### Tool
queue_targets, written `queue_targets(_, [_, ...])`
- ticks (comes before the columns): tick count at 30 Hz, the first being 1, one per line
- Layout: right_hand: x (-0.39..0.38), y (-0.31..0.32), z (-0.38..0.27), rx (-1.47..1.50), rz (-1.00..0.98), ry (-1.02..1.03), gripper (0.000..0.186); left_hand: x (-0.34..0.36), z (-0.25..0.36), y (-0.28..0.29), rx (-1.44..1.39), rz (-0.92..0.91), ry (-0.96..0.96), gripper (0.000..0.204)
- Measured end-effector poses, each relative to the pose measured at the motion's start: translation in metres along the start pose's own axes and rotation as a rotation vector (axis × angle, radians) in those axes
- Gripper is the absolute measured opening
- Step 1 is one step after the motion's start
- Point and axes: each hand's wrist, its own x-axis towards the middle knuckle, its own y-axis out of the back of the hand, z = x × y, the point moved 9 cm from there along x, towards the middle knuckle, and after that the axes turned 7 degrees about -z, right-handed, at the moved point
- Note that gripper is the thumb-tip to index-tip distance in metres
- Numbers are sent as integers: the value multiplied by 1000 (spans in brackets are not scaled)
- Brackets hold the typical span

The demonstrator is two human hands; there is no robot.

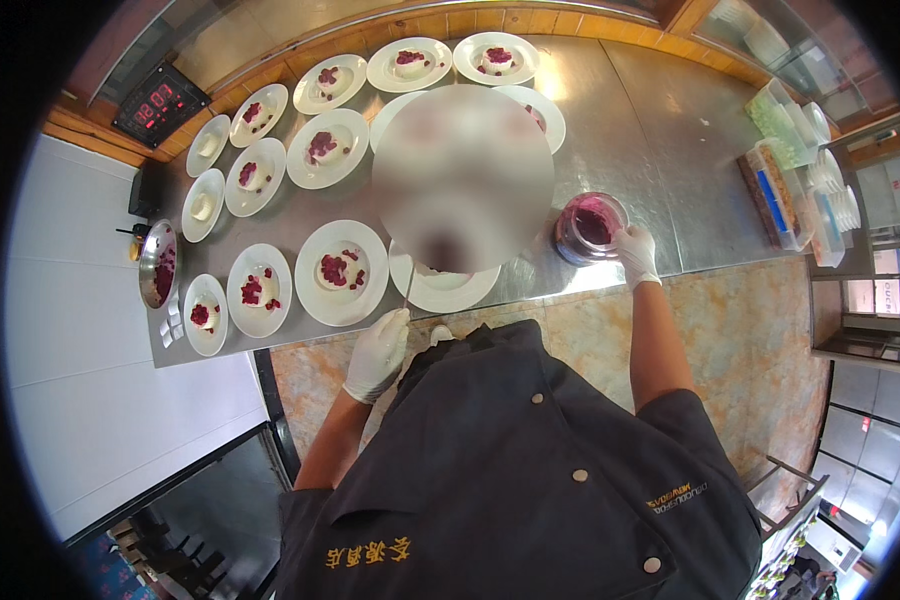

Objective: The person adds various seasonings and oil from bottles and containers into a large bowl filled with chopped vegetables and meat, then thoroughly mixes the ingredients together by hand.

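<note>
My right hand [637, 256], in a white glove, grips the rim side of a clear jar [568, 238] standing at the table's front edge. Dark red sauce lies inside, with pink smears on the wall. My left hand [378, 357], gloved too, is closed round a thin handle [411, 283] in front of the table. The handle points up towards a white plate [460, 293]; its far end is hidden by a blurred patch. Left of that plate, another plate [308, 295] bears a white round dessert [336, 271] topped with dark red berries.
Several more plated desserts stand in rows at the back and left, such as one plate [300, 160]. A metal bowl [150, 262] with red fruit sits at the left edge. Plastic tubs [785, 150] line the right end. A digital clock [160, 105] is at the back left.
</note>
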Motion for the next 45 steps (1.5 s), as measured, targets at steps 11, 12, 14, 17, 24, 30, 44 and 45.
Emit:
queue_targets(11, [-5, -28, -2, 433, -207, -39, 29, -40, -82, -21, -1370, 743, 598, 31])
queue_targets(12, [-7, -28, -4, 437, -212, -21, 31, -38, -79, -21, -1452, 769, 606, 32])
queue_targets(14, [-7, -26, -3, 451, -210, -12, 31, -29, -67, -19, -1531, 787, 614, 32])
queue_targets(17, [-13, -23, -4, 422, -201, 0, 31, -6, -40, -14, -1508, 746, 595, 33])
queue_targets(24, [-30, -31, -4, 489, -194, -16, 36, 100, 49, -49, -1210, 219, 374, 31])
queue_targets(30, [-83, -28, 21, 667, -94, -68, 29, 219, 116, -123, -364, -238, -247, 20])
queue_targets(44, [-447, -7, -36, 622, 735, -207, 23, 351, 141, -233, 25, -367, -841, 60])
queue_targets(45, [-497, -17, -42, 465, 800, -327, 20, 297, 193, -211, 98, -331, -802, 60])
